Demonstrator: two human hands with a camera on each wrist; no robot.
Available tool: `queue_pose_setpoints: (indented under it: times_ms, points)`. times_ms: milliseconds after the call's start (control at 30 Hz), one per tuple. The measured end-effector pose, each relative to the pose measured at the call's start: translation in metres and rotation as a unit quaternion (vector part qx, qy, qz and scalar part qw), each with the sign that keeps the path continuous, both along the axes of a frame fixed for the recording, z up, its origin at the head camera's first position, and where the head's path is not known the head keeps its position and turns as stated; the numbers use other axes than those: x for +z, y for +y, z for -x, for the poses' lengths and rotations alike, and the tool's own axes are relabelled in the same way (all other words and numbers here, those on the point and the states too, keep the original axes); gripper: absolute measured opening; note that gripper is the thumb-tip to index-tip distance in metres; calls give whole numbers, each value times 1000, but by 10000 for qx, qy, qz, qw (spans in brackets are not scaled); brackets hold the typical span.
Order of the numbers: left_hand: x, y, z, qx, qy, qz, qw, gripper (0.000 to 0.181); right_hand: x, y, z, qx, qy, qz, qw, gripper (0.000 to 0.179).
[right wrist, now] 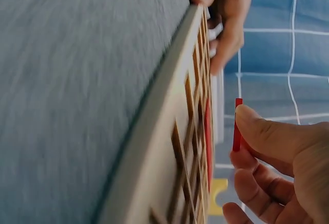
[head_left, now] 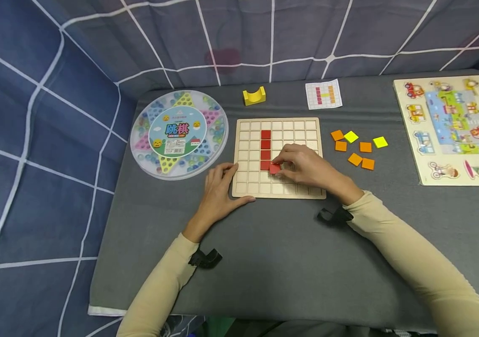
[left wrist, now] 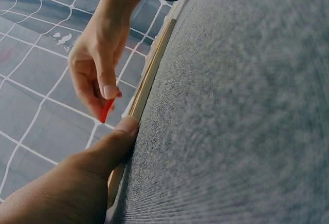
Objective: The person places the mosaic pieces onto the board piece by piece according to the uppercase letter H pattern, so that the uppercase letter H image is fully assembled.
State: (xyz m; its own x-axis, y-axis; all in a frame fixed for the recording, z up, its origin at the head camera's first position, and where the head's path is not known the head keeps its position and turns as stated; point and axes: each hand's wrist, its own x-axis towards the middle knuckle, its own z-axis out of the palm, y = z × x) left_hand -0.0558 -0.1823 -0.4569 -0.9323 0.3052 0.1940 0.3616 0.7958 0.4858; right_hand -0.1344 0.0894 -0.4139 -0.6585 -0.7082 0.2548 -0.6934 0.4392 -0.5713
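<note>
A red tile (head_left: 275,168) is pinched between the thumb and fingertips of the right grip (head_left: 304,164); by both wrist views it is held just above the board (head_left: 243,156), not yet seated. To the left of that grip, the board's near-left corner is braced by the left grip (head_left: 219,189), its thumb and fingers spread apart along two edges, nothing picked up.

The step in hand is judged to be the filling of a red column. Just left of the right grip, four board cells are filled with red squares (head_left: 266,145), set one behind another. From the pinched tile, a small shift left and toward the near edge seems called for, so that the next cell of that column is met squarely before release; a skewed tile could be caught on the ridges.

To the right of the right grip, five orange tiles (head_left: 365,147) and two yellow tiles (head_left: 379,142) are scattered on the tabletop (head_left: 264,262). Beyond it, a card (head_left: 324,94) is laid, printed with red, yellow and orange cells, and a yellow block (head_left: 254,96) is placed farther left. Beyond the left grip, coloured balls are contained in a round case (head_left: 179,135). Far right, pictured pieces are held in a puzzle board (head_left: 458,181).
</note>
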Motion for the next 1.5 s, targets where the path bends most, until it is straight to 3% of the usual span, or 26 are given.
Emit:
queue_pose_setpoints:
  times_ms: [300, 567, 1067, 1500]
  points:
    - [2, 3, 2, -18, -10, -96, 10000, 96, -10, -15, -3, 97, -114, -46, 9999, 21]
    - [2, 3, 1, 106, 35, -21, 9999, 96, -13, -24, -2, 222, 91, 27, 9997, 18]
    - [2, 7, 1, 249, 28, 90, 9996, 94, -16, -25, -2, 71, 355, -125, 9993, 21]
    - [2, 7, 1, 236, 16, 3, 9997, 95, -26, -20, 4, 92, -351, 178, 9992, 24]
